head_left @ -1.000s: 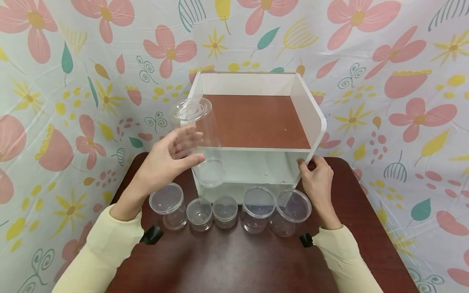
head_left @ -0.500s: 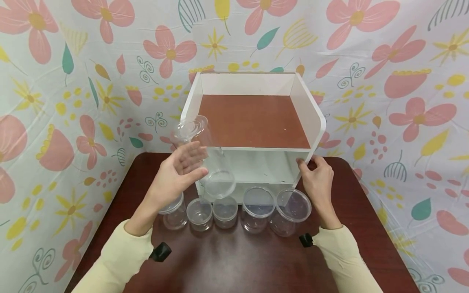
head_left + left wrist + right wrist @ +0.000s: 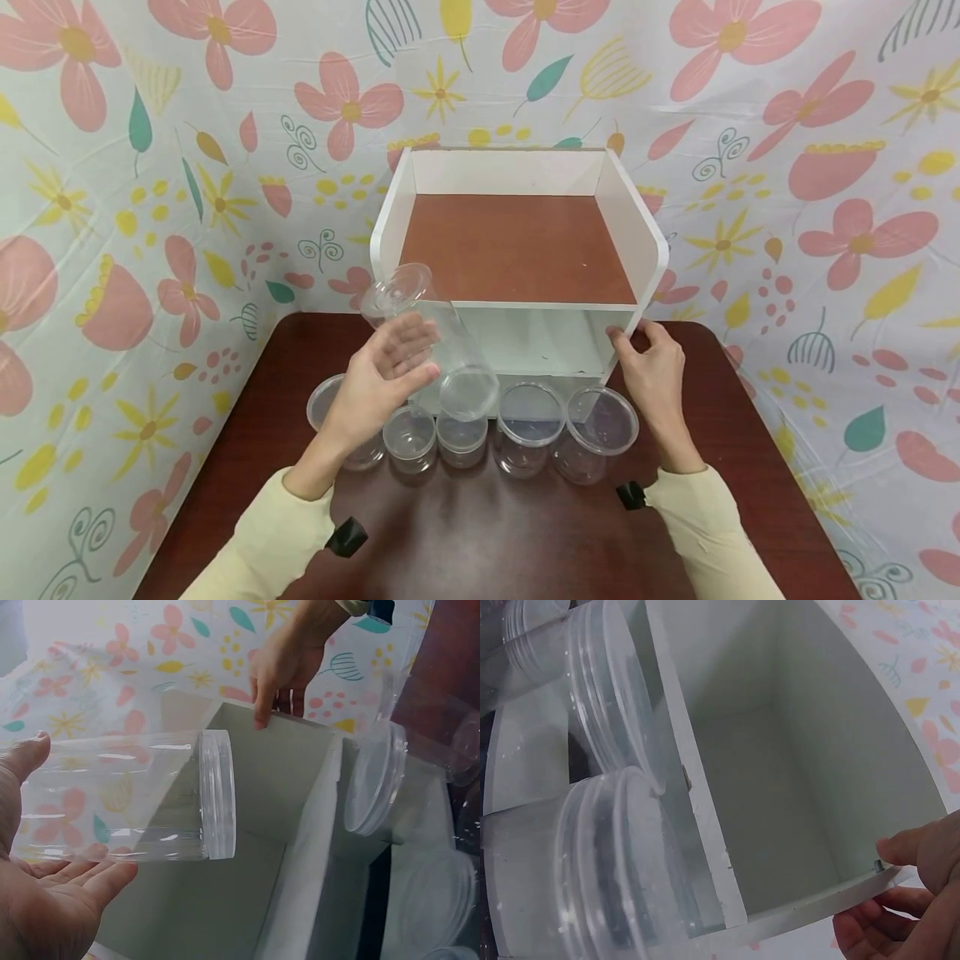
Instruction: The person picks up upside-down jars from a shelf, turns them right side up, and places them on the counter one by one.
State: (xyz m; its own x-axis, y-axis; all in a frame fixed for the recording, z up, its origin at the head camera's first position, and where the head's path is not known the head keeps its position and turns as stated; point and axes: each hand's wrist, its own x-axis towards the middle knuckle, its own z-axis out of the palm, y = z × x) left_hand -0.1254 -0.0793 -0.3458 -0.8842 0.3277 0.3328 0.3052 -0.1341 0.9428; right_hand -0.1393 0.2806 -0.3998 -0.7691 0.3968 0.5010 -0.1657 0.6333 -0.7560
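Observation:
My left hand (image 3: 381, 379) grips a tall clear plastic jar (image 3: 459, 342), thumb on one side and fingers on the other. The jar leans, one end up at the left, the other low at the right in front of the shelf unit's middle opening. Its ridged lid (image 3: 219, 795) faces away from the hand in the left wrist view. On the right, my right hand (image 3: 652, 367) pinches the front edge of the white shelf unit's side panel (image 3: 647, 237), thumb inside and fingers outside, as the right wrist view shows.
Several clear lidded jars stand in a row before the unit: a jar (image 3: 324, 403) partly behind my left hand, two small jars (image 3: 410, 435) and two larger ones (image 3: 525, 417) at right. The brown top board (image 3: 517, 250) has raised white sides. A flowered cloth hangs behind.
My left hand has lowered the tall jar and brought it rightward, and the jar leans more. The right hand has kept its hold on the panel.

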